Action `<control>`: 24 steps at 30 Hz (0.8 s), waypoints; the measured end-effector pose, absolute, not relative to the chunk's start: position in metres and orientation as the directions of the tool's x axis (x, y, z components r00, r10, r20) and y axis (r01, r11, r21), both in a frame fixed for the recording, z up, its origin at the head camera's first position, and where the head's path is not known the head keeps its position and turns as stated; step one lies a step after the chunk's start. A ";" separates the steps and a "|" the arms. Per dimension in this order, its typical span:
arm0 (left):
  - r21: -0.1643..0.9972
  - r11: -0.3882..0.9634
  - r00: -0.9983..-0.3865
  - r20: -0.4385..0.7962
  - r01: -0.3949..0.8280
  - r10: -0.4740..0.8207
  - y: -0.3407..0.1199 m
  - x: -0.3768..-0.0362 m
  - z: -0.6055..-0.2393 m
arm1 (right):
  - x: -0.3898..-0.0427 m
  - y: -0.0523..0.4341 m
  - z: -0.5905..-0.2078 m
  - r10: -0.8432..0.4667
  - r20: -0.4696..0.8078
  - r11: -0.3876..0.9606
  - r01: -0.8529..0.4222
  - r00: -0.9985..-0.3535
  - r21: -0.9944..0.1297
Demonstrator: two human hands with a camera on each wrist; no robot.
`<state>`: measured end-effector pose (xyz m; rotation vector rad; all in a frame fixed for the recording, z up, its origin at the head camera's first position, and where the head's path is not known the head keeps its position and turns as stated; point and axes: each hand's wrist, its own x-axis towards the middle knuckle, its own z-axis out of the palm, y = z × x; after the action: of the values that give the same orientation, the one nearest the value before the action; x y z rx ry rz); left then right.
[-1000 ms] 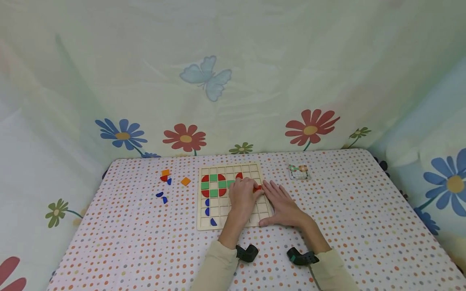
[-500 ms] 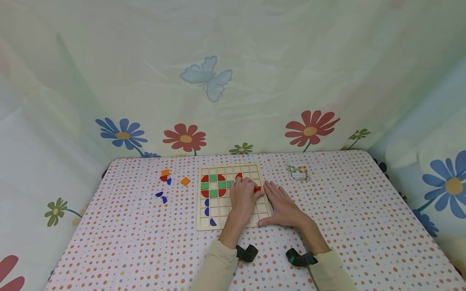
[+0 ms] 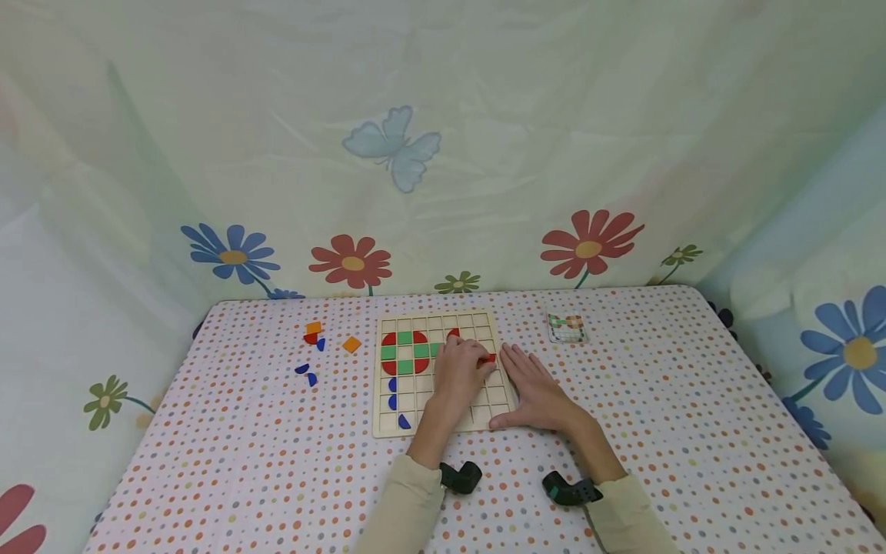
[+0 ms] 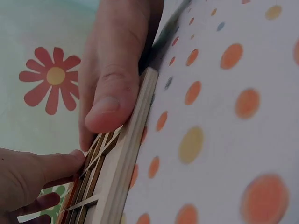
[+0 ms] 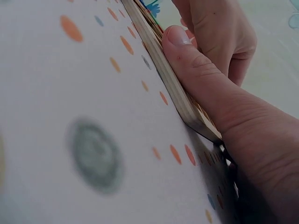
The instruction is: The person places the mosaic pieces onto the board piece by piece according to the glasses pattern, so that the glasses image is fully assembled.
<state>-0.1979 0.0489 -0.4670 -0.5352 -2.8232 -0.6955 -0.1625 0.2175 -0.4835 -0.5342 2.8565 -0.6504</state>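
Loose flat pieces, two orange squares (image 3: pixel 351 344) and small blue half-rounds (image 3: pixel 302 369), are lying on the dotted tabletop (image 3: pixel 242 462) at the far left, well apart from the hands. Next to the right, a square wooden grid board (image 3: pixel 408 404) is resting flat on the tabletop, with red and green tiles (image 3: pixel 405 352) filling its upper left cells and three blue pieces (image 3: pixel 394 401) sitting in its left column. Over the board's middle, the left hand (image 3: pixel 460 373) is being held with curled fingers, and a small red piece (image 3: pixel 488 358) is being pinched in its grip above a cell near the board's right edge. Just beside it, the right hand (image 3: pixel 536 392) is being laid flat with straight fingers, its grip holding nothing; in the right wrist view its thumb (image 5: pixel 187 51) is being pressed against the board's edge (image 5: pixel 159 65). Farther right, a small pattern card (image 3: pixel 567 326) is lying on the tabletop.
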 end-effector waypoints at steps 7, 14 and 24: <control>0.471 0.778 -0.908 0.256 0.416 0.330 0.045 -0.200 -0.469 | -0.163 0.218 -0.484 -0.382 -0.072 0.842 -0.315 -0.921 -0.438; 0.453 0.788 -0.907 0.269 0.417 0.325 0.043 -0.199 -0.468 | -0.163 0.218 -0.483 -0.386 -0.070 0.843 -0.320 -0.920 -0.433; 0.425 0.801 -0.905 0.260 0.421 0.337 0.041 -0.199 -0.464 | -0.162 0.218 -0.485 -0.383 -0.053 0.839 -0.323 -0.922 -0.438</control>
<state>-0.1986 0.0411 -0.4643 -0.5976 -2.8166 -0.7252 -0.1618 0.2181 -0.4850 -0.5557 2.8786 -0.6491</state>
